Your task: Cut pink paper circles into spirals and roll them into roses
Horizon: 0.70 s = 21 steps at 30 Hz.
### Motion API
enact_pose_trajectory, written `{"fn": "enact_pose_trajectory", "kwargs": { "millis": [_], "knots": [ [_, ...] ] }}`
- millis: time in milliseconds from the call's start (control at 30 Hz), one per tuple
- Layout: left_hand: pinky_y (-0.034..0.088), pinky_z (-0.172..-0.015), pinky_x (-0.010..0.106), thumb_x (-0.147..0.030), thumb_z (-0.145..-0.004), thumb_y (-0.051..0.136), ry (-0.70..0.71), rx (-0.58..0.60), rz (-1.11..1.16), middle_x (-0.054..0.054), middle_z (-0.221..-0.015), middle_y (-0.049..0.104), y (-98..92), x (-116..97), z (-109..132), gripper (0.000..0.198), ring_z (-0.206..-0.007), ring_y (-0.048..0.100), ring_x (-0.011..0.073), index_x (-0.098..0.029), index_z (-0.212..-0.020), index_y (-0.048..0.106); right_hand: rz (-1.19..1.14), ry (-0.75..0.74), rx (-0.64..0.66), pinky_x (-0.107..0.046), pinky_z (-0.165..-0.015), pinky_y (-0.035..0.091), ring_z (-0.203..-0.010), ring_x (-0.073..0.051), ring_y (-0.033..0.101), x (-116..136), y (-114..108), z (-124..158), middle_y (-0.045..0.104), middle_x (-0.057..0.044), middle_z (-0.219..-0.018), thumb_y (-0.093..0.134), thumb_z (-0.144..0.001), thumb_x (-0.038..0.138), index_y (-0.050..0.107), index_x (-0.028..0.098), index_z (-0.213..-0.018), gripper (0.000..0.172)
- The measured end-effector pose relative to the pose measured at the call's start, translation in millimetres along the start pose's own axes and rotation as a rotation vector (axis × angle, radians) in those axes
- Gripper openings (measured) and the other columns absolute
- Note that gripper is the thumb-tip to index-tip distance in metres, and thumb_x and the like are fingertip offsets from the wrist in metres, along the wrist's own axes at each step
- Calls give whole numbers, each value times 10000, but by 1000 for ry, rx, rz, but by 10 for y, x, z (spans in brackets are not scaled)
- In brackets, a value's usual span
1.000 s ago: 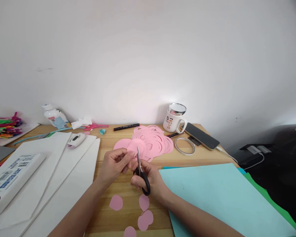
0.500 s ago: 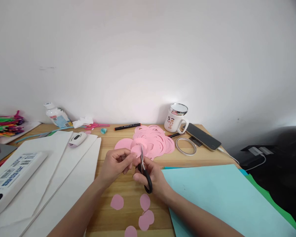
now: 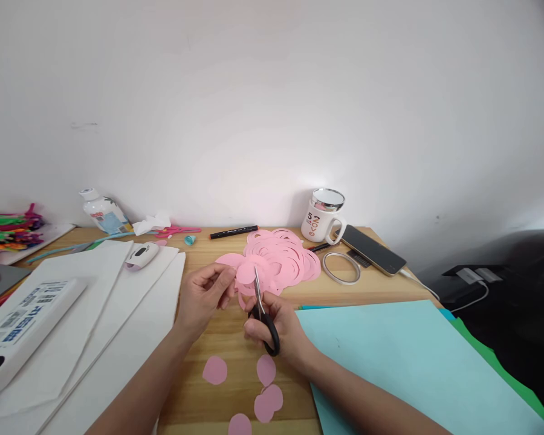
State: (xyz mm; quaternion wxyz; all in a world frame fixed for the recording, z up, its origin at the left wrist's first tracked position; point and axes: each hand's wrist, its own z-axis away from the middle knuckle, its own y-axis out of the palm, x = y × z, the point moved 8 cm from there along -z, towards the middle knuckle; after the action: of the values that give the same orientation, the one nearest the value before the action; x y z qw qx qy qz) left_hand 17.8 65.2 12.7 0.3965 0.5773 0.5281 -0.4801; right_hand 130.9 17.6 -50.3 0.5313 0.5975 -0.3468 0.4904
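My left hand (image 3: 204,294) pinches a small piece of pink paper (image 3: 245,273) above the wooden desk (image 3: 226,329). My right hand (image 3: 281,329) grips black-handled scissors (image 3: 262,305), their blades pointing up into that pink piece. Behind them lies a heap of pink paper offcuts with round holes (image 3: 285,257). Several pink cut-out petals (image 3: 266,393) lie on the desk just in front of my hands.
White sheets (image 3: 118,314) and a white box (image 3: 18,326) lie left. Light blue and green paper (image 3: 412,362) covers the right. At the back stand a mug (image 3: 321,217), phone (image 3: 374,249), tape ring (image 3: 341,268), black marker (image 3: 233,232), bottle (image 3: 100,212) and coloured sticks (image 3: 9,226).
The pink piece has been turned a little in my left fingers, and the scissors have shifted slightly along its edge. Nothing else has moved.
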Motion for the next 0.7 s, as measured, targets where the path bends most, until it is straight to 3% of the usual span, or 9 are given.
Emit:
{"fn": "enact_pose_trajectory", "kwargs": {
  "millis": [267, 467, 700],
  "knots": [
    [309, -333, 164, -329, -742, 626, 12, 73, -136, -47, -440, 486, 111, -73, 41, 243, -334, 381, 41, -152, -583, 572, -11, 1, 17, -187, -382, 319, -370, -66, 415, 2, 19, 1, 492, 87, -474, 740, -601, 440, 477, 196, -764, 395],
    [294, -319, 158, -354, -781, 581, 0, 64, -112, -39, -436, 491, 77, -38, 18, 270, -327, 373, 41, -149, -605, 568, 21, 39, 55, -187, -378, 301, -373, -71, 418, -62, 48, -3, 461, 94, -476, 744, -595, 440, 479, 199, -759, 394],
    [327, -337, 154, -326, -768, 585, 22, 137, -218, -46, -415, 499, 146, -117, 29, 254, -331, 375, 44, -156, -580, 581, 9, -45, 60, -203, -448, 308, -497, -78, 378, 72, 43, -4, 456, 71, -589, 788, -547, 436, 489, 195, -822, 472]
  ]
}}
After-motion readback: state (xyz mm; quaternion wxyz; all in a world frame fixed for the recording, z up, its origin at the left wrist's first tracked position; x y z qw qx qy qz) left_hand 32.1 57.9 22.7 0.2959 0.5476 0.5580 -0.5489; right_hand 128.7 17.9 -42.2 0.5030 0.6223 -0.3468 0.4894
